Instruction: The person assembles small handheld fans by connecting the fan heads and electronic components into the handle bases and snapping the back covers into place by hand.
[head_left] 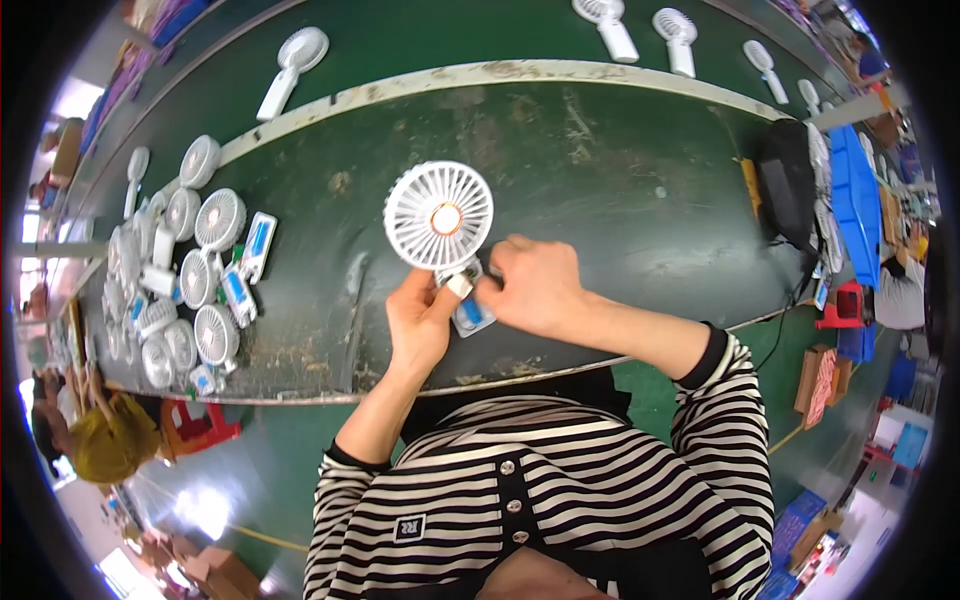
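Note:
A white handheld fan (438,215) with a round slatted grille and an orange ring at its centre is held above the green worktable (580,170). My left hand (420,318) is closed around its neck, thumb against a small white part. Its handle is uncovered, and a blue battery (471,312) shows inside. Curled in against the right side of the handle is my right hand (535,285), fingers bent and pinched close to the neck. What its fingertips hold, if anything, is hidden.
Several white fans (218,222) lie piled at the table's left, some with handles uncovered. Beyond a pale rail (500,72), finished-looking fans (295,60) rest on a green belt. A black bag (787,185) and a blue bin (853,205) stand right. A person (110,435) sits lower left.

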